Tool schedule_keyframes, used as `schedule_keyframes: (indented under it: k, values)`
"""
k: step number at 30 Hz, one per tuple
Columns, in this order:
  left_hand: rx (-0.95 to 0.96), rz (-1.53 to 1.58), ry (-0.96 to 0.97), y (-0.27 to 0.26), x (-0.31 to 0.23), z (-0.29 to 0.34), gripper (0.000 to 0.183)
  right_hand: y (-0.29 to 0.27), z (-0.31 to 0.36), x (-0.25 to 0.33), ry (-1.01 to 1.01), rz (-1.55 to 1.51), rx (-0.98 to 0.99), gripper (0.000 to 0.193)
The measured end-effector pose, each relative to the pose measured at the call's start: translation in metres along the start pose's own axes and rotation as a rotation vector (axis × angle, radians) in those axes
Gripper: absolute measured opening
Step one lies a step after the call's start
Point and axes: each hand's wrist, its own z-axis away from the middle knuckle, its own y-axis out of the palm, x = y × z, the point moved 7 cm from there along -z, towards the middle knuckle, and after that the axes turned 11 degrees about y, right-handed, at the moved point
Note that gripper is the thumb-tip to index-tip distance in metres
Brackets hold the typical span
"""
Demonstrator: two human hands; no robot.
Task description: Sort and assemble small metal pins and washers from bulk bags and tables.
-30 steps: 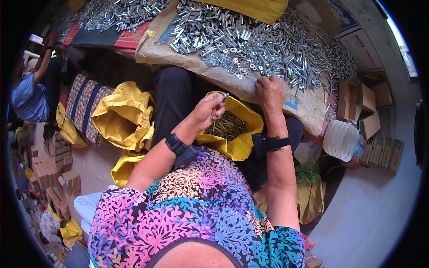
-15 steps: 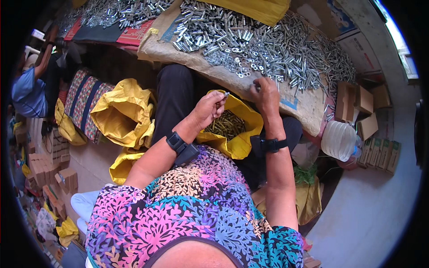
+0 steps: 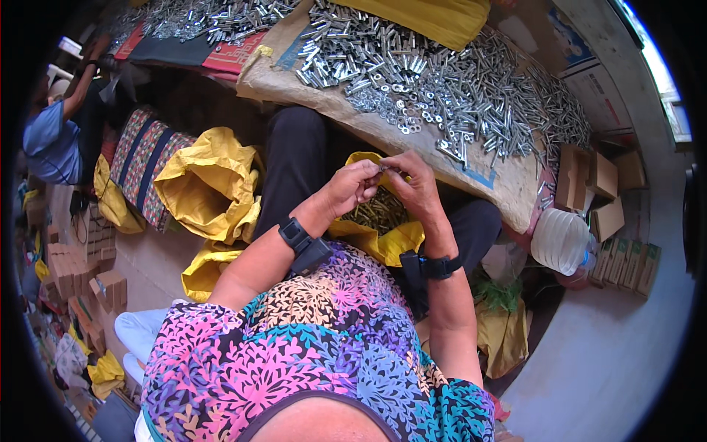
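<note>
My left hand [image 3: 352, 188] is closed in a pinch on a small metal bolt [image 3: 382, 169], mostly covered by the fingertips. Against it presses my right hand [image 3: 414, 184], thumb and fingers pinched at the bolt's end; whether they also hold a tiny part is hidden. Below both hands, between my knees, sits an opened yellow sack [image 3: 398, 244] with many brassy-looking bolts [image 3: 377, 212] inside. Beyond the hands, a table covered with sackcloth [image 3: 339, 103] bears a heap of metal sleeves and bolts [image 3: 471, 103], with loose washers [image 3: 405, 121] along its near edge.
Another opened yellow sack [image 3: 206, 184] stands left of my knee, beside a patterned bag [image 3: 140, 158]. At right are a clear plastic jug [image 3: 558, 239] and cardboard boxes [image 3: 589, 173]. A person in a blue shirt [image 3: 51, 144] works at far left.
My right hand has come from the table's near edge, by the washers, back toward me and left to meet my left hand. The left hand still holds the bolt, slightly lower.
</note>
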Motion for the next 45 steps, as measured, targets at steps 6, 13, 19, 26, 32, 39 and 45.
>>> schedule_keyframes:
  k: [6, 13, 19, 26, 32, 39, 45]
  values:
    - [0.047, 0.070, -0.083, 0.000, 0.008, 0.001, 0.012, -0.002, 0.010, 0.006, -0.012, 0.086, -0.032, 0.020]
    - [0.117, 0.023, -0.061, 0.003, 0.008, 0.001, 0.012, -0.003, 0.011, 0.008, 0.008, 0.154, -0.046, 0.019]
    - [0.062, 0.018, -0.062, 0.006, 0.009, 0.002, 0.015, -0.001, 0.017, 0.012, -0.031, 0.084, -0.090, 0.021]
    - [0.171, 0.033, -0.049, 0.011, 0.007, 0.005, 0.014, -0.003, 0.021, -0.003, 0.107, -0.039, -0.116, 0.011]
    - [0.236, -0.150, -0.075, 0.017, 0.021, 0.003, 0.016, -0.006, 0.030, -0.015, 0.197, 0.180, -0.220, 0.019]
    - [0.073, -0.324, -0.149, 0.030, 0.048, 0.007, 0.012, -0.005, 0.016, -0.023, 0.162, -0.114, -0.381, 0.035]
    - [0.194, -0.891, 0.338, 0.005, 0.018, -0.013, 0.021, 0.021, 0.025, 0.020, -0.055, -0.077, -0.251, 0.041]
